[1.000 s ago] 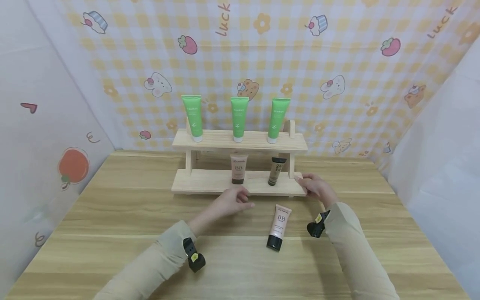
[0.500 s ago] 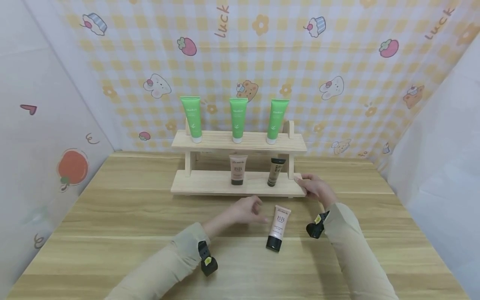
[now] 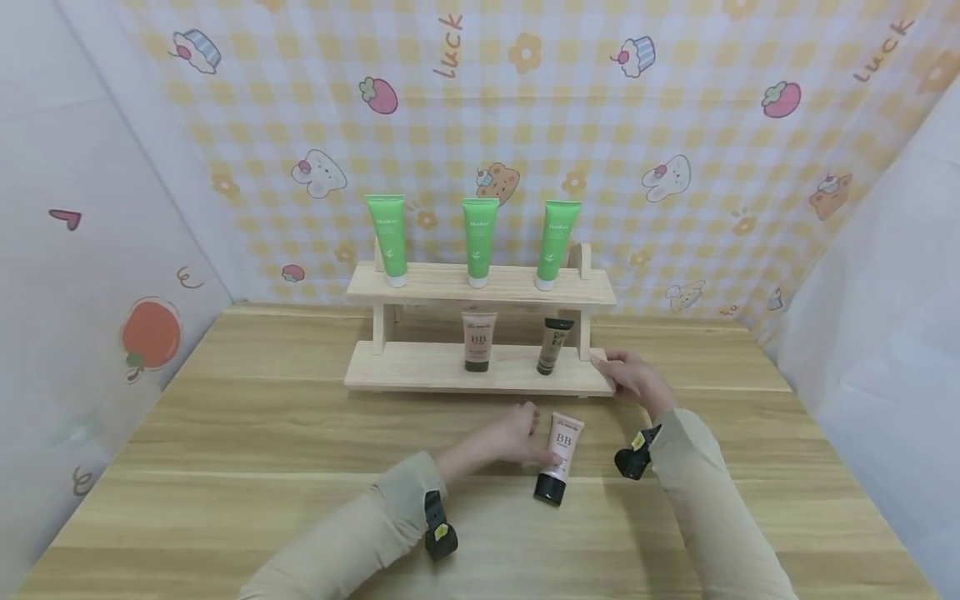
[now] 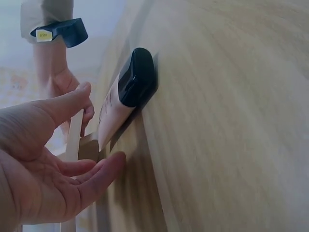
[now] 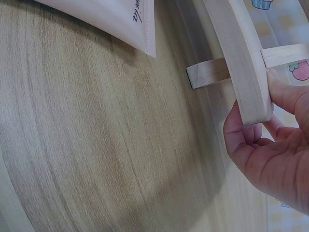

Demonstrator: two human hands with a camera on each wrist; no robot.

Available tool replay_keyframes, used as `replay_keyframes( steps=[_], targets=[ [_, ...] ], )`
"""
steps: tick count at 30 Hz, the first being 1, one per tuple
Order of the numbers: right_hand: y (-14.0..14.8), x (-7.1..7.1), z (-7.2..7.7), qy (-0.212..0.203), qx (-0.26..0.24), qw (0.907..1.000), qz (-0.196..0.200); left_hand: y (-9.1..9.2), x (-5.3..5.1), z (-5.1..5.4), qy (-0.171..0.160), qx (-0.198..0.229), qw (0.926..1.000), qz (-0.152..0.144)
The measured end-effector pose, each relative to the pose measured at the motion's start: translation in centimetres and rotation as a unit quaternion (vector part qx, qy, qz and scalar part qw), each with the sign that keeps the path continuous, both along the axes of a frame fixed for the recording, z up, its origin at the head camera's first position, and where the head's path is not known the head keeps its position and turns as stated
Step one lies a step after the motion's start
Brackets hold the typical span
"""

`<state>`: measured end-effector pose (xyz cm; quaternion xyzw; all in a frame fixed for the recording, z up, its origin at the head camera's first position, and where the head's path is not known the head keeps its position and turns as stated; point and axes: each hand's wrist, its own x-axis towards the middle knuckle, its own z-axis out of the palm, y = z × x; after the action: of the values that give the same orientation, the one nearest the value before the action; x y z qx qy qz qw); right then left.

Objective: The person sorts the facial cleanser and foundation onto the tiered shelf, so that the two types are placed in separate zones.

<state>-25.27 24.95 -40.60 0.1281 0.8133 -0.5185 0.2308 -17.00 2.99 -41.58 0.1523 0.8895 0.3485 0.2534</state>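
A pink BB cream tube (image 3: pixel 562 442) with a black cap lies on the table in front of the rack. Beside it is my left hand (image 3: pixel 517 435); in the left wrist view its thumb and fingers (image 4: pixel 104 176) stand apart with nothing between them, close to the tube. My right hand (image 3: pixel 630 379) pinches the right end of the wooden rack's lower board (image 5: pixel 248 72), thumb on top and fingers below. Standing on that board are another pink BB cream tube (image 3: pixel 477 342) and a small brown tube with a black top (image 3: pixel 553 346).
Several green tubes, including the middle one (image 3: pixel 479 242), stand on the rack's upper board (image 3: pixel 442 282). Behind the rack hangs a checked cloth (image 3: pixel 420 133). The wood-grain table (image 3: pixel 262 433) stretches to both sides, with white sheets beyond.
My left hand has moved right, from in front of the lower board to the lying BB cream tube. My right hand keeps its grip on the board, and the tubes have stayed put.
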Motion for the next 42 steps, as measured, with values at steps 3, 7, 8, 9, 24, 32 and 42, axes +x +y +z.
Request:
replay_keyframes(
  steps=[3,7,8,9,24,32,42],
  targets=[
    [0.0,0.0,-0.1,-0.001,-0.005,1.0,-0.003,0.5,0.2,-0.4,0.006,-0.003,1.0,-0.002],
    [0.1,0.0,-0.1,-0.002,-0.008,1.0,-0.005,1.2,0.5,-0.6,0.012,-0.004,0.9999,0.006],
    [0.1,0.0,-0.1,-0.002,-0.008,0.9999,-0.006,1.3,0.7,-0.6,0.014,-0.004,0.9998,0.01],
    [0.1,0.0,-0.1,-0.001,-0.01,0.9999,-0.005,1.4,0.8,-0.7,0.013,-0.003,0.9998,0.014],
    [0.0,-0.1,0.1,-0.006,-0.016,0.9998,-0.005,1.8,1.2,-1.1,-0.011,0.034,0.9992,-0.019],
    [0.0,0.2,0.0,-0.005,-0.025,0.9997,0.001,1.9,1.2,-1.1,-0.034,0.035,0.9985,-0.025],
    [0.1,0.0,-0.1,-0.002,-0.036,0.9993,0.007,1.9,1.6,-1.3,-0.035,0.054,0.9979,-0.002]
  ],
)
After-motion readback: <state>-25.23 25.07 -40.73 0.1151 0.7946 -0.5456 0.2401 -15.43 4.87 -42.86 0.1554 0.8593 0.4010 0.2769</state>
